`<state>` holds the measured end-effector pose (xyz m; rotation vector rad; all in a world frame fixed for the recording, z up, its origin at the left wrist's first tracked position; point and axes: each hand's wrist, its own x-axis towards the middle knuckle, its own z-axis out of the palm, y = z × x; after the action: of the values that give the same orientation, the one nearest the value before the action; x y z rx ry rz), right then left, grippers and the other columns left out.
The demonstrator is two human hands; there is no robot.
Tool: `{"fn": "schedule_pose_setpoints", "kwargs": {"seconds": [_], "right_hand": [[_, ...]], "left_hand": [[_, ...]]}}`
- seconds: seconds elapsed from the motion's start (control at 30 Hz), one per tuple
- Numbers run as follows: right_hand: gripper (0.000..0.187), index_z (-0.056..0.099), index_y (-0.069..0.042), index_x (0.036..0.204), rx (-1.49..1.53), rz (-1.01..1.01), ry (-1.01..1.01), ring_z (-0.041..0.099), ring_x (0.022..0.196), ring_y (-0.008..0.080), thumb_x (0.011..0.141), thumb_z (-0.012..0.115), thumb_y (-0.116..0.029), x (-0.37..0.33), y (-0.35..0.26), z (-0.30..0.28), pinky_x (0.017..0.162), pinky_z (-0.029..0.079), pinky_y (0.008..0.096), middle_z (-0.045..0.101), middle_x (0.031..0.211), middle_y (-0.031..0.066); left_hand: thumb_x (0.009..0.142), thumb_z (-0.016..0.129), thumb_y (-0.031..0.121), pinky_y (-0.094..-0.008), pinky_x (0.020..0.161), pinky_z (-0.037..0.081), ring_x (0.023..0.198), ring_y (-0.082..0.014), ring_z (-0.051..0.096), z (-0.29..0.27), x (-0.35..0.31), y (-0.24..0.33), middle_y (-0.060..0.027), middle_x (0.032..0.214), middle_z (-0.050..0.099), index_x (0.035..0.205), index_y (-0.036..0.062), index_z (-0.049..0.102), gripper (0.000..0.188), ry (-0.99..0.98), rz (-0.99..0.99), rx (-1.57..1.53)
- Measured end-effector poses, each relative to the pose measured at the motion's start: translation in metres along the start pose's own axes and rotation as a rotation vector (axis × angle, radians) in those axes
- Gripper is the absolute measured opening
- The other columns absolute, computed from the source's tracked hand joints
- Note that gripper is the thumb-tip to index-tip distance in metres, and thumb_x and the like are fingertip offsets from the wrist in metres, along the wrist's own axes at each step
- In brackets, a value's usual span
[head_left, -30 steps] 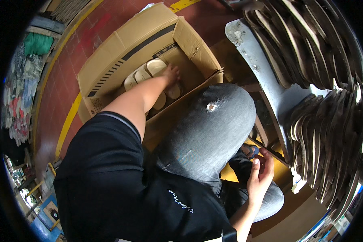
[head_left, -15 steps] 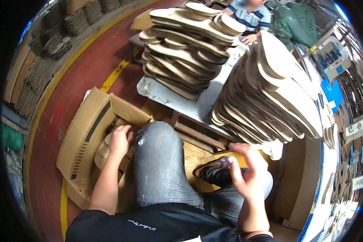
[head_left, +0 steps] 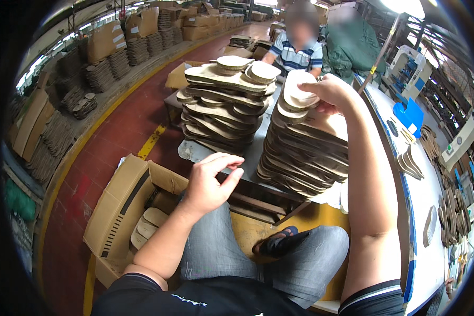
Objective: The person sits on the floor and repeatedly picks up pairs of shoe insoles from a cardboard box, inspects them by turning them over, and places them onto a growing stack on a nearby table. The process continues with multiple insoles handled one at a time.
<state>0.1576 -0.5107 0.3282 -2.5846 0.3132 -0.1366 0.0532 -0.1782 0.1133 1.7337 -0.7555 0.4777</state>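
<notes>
sole pieces: pale and rounded, a few together on top of the right stack, under the right hand
black shirt: nearest, at the lower edge
jeans: grey, knees bent, a sandalled foot between them
carton: brown, open-topped, beside the person's left leg, with pale pieces inside
left hand: bare and holding nothing, thumb apart from the curled fingers, above the left knee and short of the table
table: grey, bearing both stacks
right stack: many curved flat layers with dark edges
right hand: well apart from the left, clamped on the sole pieces, thumb on top, other fingers at their side
left stack: similar layers, two rounded pieces uppermost
white worktop: to the right, carrying a blue object
co-worker: striped shirt, behind the stacks
green covering: just behind the co-worker
distant boxes: brown, at upper left, on piled layers
</notes>
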Motion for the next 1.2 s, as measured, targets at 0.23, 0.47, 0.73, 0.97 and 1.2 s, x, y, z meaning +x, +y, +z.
{"fn": "schedule_pose_setpoints", "kwargs": {"seconds": [0.23,0.47,0.73,0.97,1.2], "right_hand": [[0.031,0.081,0.008,0.112,0.369,0.018,-0.029,0.087,0.078,0.028,0.097,0.097,-0.015,-0.003,0.003,0.003,0.06,0.073,0.0386,0.087,0.103,0.0161],[0.066,0.054,0.005,0.159,0.682,-0.16,-0.007,0.089,0.092,0.0285,0.104,0.088,-0.009,-0.049,-0.007,0.033,0.08,0.076,0.0432,0.085,0.118,0.0186],[0.057,0.06,0.005,0.162,0.396,-0.409,-0.016,0.076,0.088,0.0116,0.11,0.082,-0.007,-0.18,-0.002,0.137,0.077,0.06,0.0277,0.08,0.097,0.0074],[0.032,0.075,0.005,0.147,0.896,-0.347,-0.055,0.074,0.109,0.0114,0.119,0.072,-0.01,-0.19,0.042,0.197,0.101,0.059,0.0295,0.084,0.121,0.007],[0.031,0.084,0.001,0.136,0.586,-0.729,0.026,0.074,0.109,0.0162,0.113,0.065,0.007,-0.166,0.023,0.136,0.103,0.058,0.0323,0.085,0.121,0.0093]], "left_hand": [[0.12,0.075,0.028,-0.0367,0.106,0.064,0.128,-0.0187,0.076,0.028,0.062,-0.012,-0.0137,0.149,0.077,0.165,-0.0016,0.062,0.056,-0.118,-0.387,-0.556],[0.12,0.05,0.076,-0.0609,0.12,0.061,0.144,-0.0428,0.073,0.025,0.113,-0.026,-0.0245,0.165,0.067,0.174,0.0003,0.052,0.093,-0.2,-0.753,-1.409],[0.124,0.045,0.07,-0.0514,0.124,0.06,0.14,-0.0333,0.076,0.008,0.042,-0.003,-0.0212,0.158,0.074,0.173,0.0019,0.054,0.084,-0.047,-0.527,-1.411],[0.111,0.034,0.096,-0.0592,0.104,0.069,0.127,-0.0417,0.08,-0.041,-0.056,-0.039,-0.0285,0.157,0.071,0.179,0.0059,0.048,0.113,-0.185,-0.809,-1.518],[0.099,0.024,0.11,-0.0495,0.059,0.075,0.09,-0.0458,0.087,-0.07,-0.068,-0.058,-0.044,0.138,0.074,0.174,0.0053,0.053,0.132,-0.77,-1.281,-1.525]]}}
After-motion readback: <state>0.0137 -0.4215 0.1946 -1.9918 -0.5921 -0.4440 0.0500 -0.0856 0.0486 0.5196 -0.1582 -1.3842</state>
